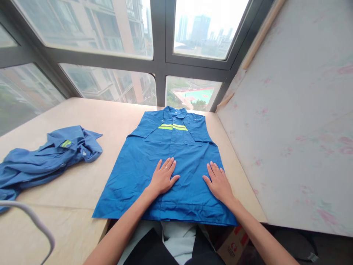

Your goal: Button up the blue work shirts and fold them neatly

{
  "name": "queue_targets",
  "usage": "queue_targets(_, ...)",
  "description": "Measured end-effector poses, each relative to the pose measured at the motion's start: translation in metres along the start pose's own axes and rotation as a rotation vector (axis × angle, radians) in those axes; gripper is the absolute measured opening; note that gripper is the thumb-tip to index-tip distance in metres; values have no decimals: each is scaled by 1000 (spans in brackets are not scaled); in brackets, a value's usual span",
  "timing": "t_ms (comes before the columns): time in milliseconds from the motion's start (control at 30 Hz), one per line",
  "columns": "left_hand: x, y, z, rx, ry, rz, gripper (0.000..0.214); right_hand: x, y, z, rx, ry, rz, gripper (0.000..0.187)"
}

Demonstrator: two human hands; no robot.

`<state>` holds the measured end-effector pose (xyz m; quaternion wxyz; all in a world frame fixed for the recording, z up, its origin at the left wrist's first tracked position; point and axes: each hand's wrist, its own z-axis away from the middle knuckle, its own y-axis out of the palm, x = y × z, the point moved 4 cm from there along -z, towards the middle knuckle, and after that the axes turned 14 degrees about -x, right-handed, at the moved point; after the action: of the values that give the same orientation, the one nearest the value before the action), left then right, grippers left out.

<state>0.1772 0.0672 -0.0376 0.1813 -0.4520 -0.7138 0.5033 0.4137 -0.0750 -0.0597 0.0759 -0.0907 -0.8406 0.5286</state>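
A blue work jacket (132, 169) with yellow-green reflective strips lies spread on its back on the wooden table, collar toward the window. Its sleeves are folded inward over the chest, and the hem reaches the table's front edge. My left hand (163, 177) rests flat near the middle of the jacket, fingers apart, a ring on one finger. On the jacket's right side my right hand (218, 183) also lies flat with its fingers stretched out. Some creases run across the cloth near both hands. Neither hand grips anything.
A crumpled blue garment (55, 158) with a yellow-green strip lies on the table (82, 191) at left. A pale cable (41, 224) curves at the lower left. Windows stand behind; a flowered wall (289, 129) borders the right. Below sits a cardboard box (230, 248).
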Motion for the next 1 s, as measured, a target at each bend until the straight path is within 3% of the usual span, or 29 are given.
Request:
queue_targets(200, -2, 0, -1, -32, -34, 6, 60, -20, -9, 22, 3, -12, 41, 65)
queue_targets(433, -4, -1, -1, -52, -38, 34, 58, -19, -14, 15, 12, -67, 73, 65)
queue_targets(600, 2, -8, 5, -86, -58, 163, 41, -19, -11, 15, -6, -62, 57, 62)
queue_targets(733, 3, -21, 26, -80, -97, 276, 35, -20, -8, 18, -40, -56, 28, 62)
queue_targets(867, -5, -45, 62, -13, -123, 310, 38, -22, -3, 21, -40, -40, 22, 62)
queue_targets(1000, -10, -68, 99, 40, -37, 252, 64, -27, 0, 21, -16, -12, 5, 62)
